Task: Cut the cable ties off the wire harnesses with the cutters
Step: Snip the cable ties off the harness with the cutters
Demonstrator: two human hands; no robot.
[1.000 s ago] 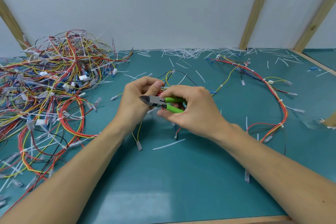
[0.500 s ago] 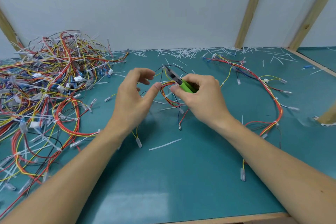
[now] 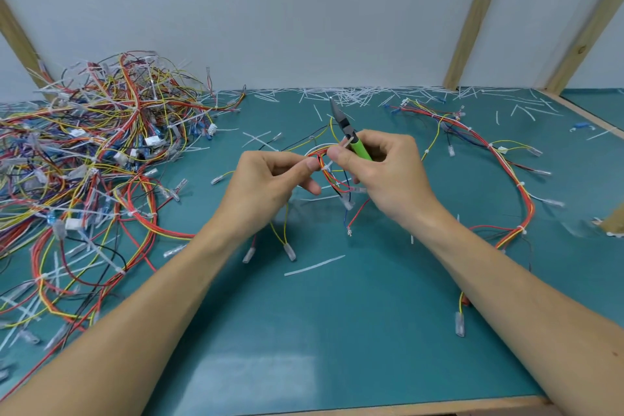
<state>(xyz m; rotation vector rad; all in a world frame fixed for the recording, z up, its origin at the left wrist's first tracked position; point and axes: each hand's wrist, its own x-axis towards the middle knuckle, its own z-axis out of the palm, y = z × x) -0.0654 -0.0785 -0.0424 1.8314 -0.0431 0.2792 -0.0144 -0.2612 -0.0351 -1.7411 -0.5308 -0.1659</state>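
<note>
Green-handled cutters [image 3: 351, 138]: centre of the frame, slightly above middle, gripped in the right hand [image 3: 385, 172]; grey jaws point up and away toward the top of the frame, closed or nearly so, clear of any wire. Right hand's thumb and forefinger also pinch at a white cable tie [image 3: 327, 166] on the small wire harness [image 3: 332, 176].

Small wire harness: red, yellow and black wires looped between the two hands, held above the table [image 3: 337, 331]; loose ends with clear terminals hang below, some touching the table surface.

Left hand [image 3: 270, 179]: centre frame, left of the cutters; fingers curled, thumb and forefinger pinching the harness loop just beside the cable tie.

Large wire harness pile [image 3: 94, 152]: left side of the frame, from upper left to lower left; tangled red, yellow, black and blue wires with white connectors and ties.

Single long harness [image 3: 506, 172]: right side of the frame, lying in a wide arc on the table, white ties at intervals.

Cut tie offcuts [image 3: 354, 96]: white strips scattered along the back edge of the table at upper centre and upper right; one longer strip [image 3: 314, 265] lies below the hands.

Table: teal mat, wooden front edge at bottom of frame. White wall panels [image 3: 304, 10] with wooden battens [image 3: 472, 17] behind.
</note>
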